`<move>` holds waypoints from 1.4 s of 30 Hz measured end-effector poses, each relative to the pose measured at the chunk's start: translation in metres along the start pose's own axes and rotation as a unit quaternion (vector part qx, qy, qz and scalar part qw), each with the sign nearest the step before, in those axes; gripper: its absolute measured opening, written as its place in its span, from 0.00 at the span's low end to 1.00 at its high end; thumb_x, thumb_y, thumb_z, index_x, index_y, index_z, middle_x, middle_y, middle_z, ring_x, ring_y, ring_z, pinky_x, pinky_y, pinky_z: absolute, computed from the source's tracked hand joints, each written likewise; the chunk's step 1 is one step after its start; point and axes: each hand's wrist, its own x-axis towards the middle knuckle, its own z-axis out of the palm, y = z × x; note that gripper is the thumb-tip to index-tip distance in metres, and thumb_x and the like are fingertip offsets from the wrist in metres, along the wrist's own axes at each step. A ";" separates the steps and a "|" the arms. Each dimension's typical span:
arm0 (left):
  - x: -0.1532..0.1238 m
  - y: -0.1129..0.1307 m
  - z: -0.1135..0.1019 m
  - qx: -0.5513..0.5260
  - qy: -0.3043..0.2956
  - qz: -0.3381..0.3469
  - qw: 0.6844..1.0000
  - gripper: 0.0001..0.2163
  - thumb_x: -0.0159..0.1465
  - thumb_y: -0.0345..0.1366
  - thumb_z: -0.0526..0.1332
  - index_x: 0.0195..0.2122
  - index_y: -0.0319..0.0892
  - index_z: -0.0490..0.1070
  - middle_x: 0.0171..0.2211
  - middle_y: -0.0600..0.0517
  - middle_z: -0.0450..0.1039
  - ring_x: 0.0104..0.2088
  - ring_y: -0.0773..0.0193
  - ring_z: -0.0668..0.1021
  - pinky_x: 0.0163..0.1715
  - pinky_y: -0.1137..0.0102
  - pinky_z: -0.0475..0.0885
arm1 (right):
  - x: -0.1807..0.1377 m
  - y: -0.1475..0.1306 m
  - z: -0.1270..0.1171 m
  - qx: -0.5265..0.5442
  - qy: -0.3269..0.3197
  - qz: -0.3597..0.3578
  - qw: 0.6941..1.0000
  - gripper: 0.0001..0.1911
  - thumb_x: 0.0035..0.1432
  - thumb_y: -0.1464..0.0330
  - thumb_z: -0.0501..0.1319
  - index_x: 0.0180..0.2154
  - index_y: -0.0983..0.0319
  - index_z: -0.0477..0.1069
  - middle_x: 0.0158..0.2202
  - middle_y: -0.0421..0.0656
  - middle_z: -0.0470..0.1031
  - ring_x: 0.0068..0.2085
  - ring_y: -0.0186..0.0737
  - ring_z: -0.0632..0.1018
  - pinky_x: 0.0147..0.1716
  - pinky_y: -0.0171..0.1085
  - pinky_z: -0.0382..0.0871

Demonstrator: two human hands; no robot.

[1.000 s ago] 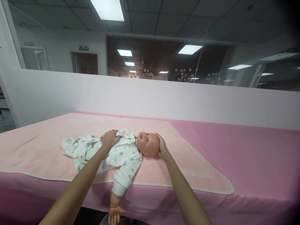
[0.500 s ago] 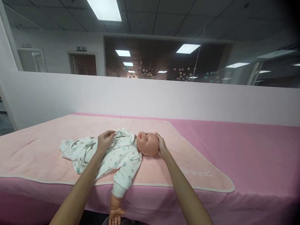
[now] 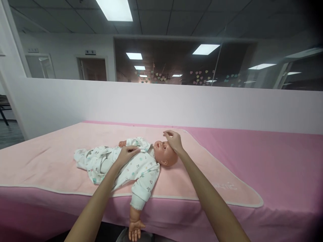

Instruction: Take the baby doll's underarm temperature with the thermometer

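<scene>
A baby doll (image 3: 165, 155) lies on its back, its head to the right, dressed in a white patterned outfit (image 3: 141, 168). My left hand (image 3: 127, 154) rests on the front of the outfit, with its fingers stretched over the cloth and the thumb a little apart. Over the top of the doll's head hovers my right hand (image 3: 174, 139), loosely curved, holding nothing; it partly covers the forehead. The doll's nearer arm hangs past the table's front edge, its palm (image 3: 135, 228) showing. Its other hand (image 3: 122, 144) pokes out of a sleeve behind my left hand.
Beneath the doll is a peach blanket (image 3: 58, 158) with a pale border, spread over a pink table cover (image 3: 282, 168). A low white partition (image 3: 176, 104) runs along the back, with windows and doors beyond. Part of a dark chair (image 3: 4, 107) shows at far left.
My right hand has lifted off the back of the doll's head and now hovers over its top. My left hand has moved right and down onto the chest. The view has shifted slightly.
</scene>
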 end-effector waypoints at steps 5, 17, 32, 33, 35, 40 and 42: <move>0.000 -0.002 -0.003 -0.021 0.029 -0.017 0.999 0.15 0.51 0.46 0.62 0.32 0.40 0.77 0.35 0.48 0.77 0.39 0.55 0.75 0.39 0.66 0.68 | -0.002 -0.034 0.035 -0.396 -0.232 -0.150 0.876 0.08 0.51 0.70 0.56 0.28 0.64 0.74 0.31 0.49 0.76 0.40 0.44 0.72 0.48 0.43 0.54; 0.001 -0.002 -0.001 -0.040 0.039 -0.023 0.998 0.15 0.50 0.46 0.63 0.32 0.40 0.77 0.36 0.49 0.77 0.41 0.54 0.75 0.41 0.67 0.68 | 0.008 -0.071 0.003 -0.321 -0.114 -0.134 0.931 0.12 0.57 0.71 0.51 0.32 0.62 0.73 0.31 0.43 0.76 0.34 0.37 0.74 0.44 0.38 0.60; 0.000 -0.007 0.000 -0.029 0.030 -0.006 0.999 0.15 0.50 0.48 0.62 0.31 0.41 0.77 0.35 0.48 0.77 0.40 0.53 0.75 0.41 0.64 0.67 | -0.047 -0.100 -0.035 0.240 0.080 -0.032 0.967 0.14 0.45 0.60 0.65 0.30 0.65 0.75 0.27 0.43 0.77 0.29 0.37 0.77 0.34 0.41 0.75; 0.000 -0.007 0.000 -0.030 0.029 -0.003 0.999 0.15 0.50 0.48 0.62 0.31 0.41 0.77 0.35 0.48 0.77 0.40 0.53 0.75 0.41 0.64 0.67 | -0.049 -0.102 -0.034 0.245 0.083 -0.034 0.965 0.14 0.45 0.61 0.65 0.30 0.65 0.75 0.27 0.43 0.77 0.29 0.37 0.77 0.34 0.41 0.75; -0.001 -0.006 -0.001 -0.030 0.026 0.000 0.999 0.15 0.51 0.48 0.62 0.31 0.41 0.77 0.35 0.48 0.77 0.40 0.53 0.75 0.40 0.64 0.67 | -0.054 -0.104 -0.034 0.248 0.089 -0.037 0.964 0.13 0.45 0.61 0.65 0.31 0.65 0.75 0.28 0.43 0.77 0.30 0.38 0.77 0.34 0.41 0.75; -0.002 -0.008 -0.001 -0.015 0.039 -0.005 0.999 0.15 0.51 0.47 0.62 0.31 0.41 0.77 0.35 0.49 0.77 0.39 0.55 0.75 0.40 0.66 0.67 | -0.084 -0.078 -0.049 0.214 0.124 0.031 0.968 0.12 0.43 0.64 0.67 0.30 0.65 0.75 0.29 0.43 0.77 0.30 0.39 0.78 0.37 0.41 0.75; -0.001 -0.009 -0.001 -0.016 0.039 -0.008 0.999 0.15 0.51 0.47 0.62 0.31 0.41 0.77 0.34 0.49 0.77 0.38 0.55 0.76 0.40 0.66 0.68 | -0.099 -0.052 -0.060 0.224 0.132 0.100 0.961 0.13 0.42 0.65 0.67 0.31 0.65 0.74 0.27 0.43 0.77 0.30 0.38 0.78 0.37 0.39 0.74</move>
